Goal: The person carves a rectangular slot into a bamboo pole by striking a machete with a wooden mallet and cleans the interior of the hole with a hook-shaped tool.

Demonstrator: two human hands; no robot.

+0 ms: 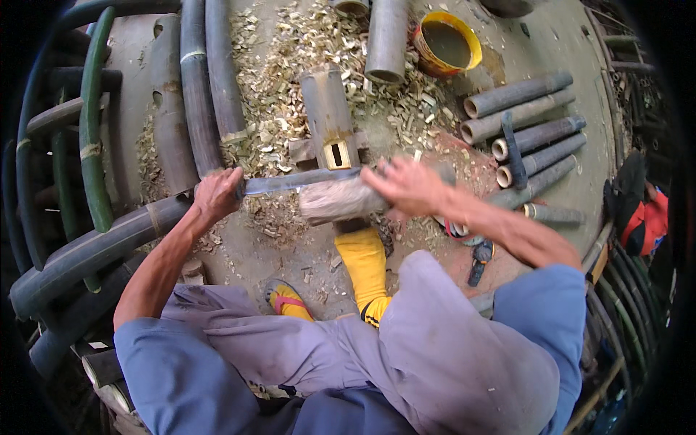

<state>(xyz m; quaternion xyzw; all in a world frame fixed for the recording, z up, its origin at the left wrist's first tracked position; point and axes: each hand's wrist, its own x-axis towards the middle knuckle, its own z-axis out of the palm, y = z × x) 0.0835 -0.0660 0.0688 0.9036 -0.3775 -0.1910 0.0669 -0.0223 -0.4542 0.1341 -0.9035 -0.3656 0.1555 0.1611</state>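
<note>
My left hand [217, 192] is closed around the dark handle of a long knife. The knife's blade [279, 183] reaches rightward and lies flat along the upper edge of a rough, grey-brown piece of wood [337, 201]. This wood is slightly blurred, and my right hand [402, 187] is wrapped over its right part. Whether the right fingers also touch the blade tip, I cannot tell. Just beyond the blade lies a thick bamboo tube [326, 109], a dark rectangular slot in its near end, resting against a small wooden support [301, 151].
Bamboo shavings [268, 87] cover the ground ahead. A yellow bucket of murky liquid [446, 45] stands beyond. Several cut bamboo tubes [518, 94] lie at right, long poles [196, 80] at left. Near my yellow-covered leg [362, 261] lies a dark tool [480, 261].
</note>
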